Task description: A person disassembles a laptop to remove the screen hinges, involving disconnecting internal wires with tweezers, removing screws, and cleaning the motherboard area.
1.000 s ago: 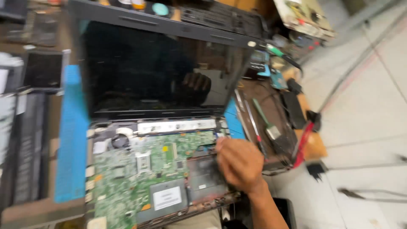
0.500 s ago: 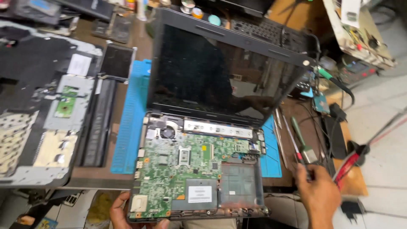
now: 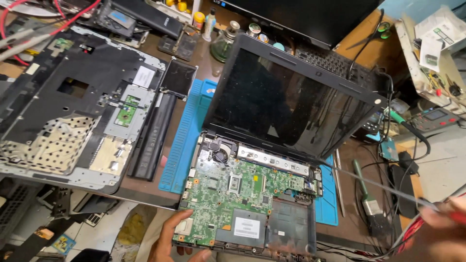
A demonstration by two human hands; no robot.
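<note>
Laptop (image 3: 272,160) sits open on the blue mat (image 3: 187,140), top cover off, green board (image 3: 233,194) exposed. Screen (image 3: 286,99) tilted back, dark.

My left hand (image 3: 170,240) is at the laptop's front-left corner: fingers curled under the base edge, thumb up beside the board. It's gripping the base there.

My right hand (image 3: 444,216) is off to the laptop's right, partly cut off by the frame edge and blurred. It's closed around a long thin screwdriver (image 3: 374,184); red handle in the fist, shaft running up-left with the tip just at the laptop's right hinge area, above the board's right end.

Fan (image 3: 221,154) at the board's back-left corner, silver strip (image 3: 272,160) along the hinge line. Empty black bay (image 3: 289,225) at the laptop's front right.

Left of the laptop, past the mat: black battery (image 3: 153,136), then the removed palmrest (image 3: 68,116) lying underside up. Right of the laptop: soldering iron (image 3: 405,128) and cables. Behind it: keyboard (image 3: 335,63) and monitor (image 3: 301,14).
</note>
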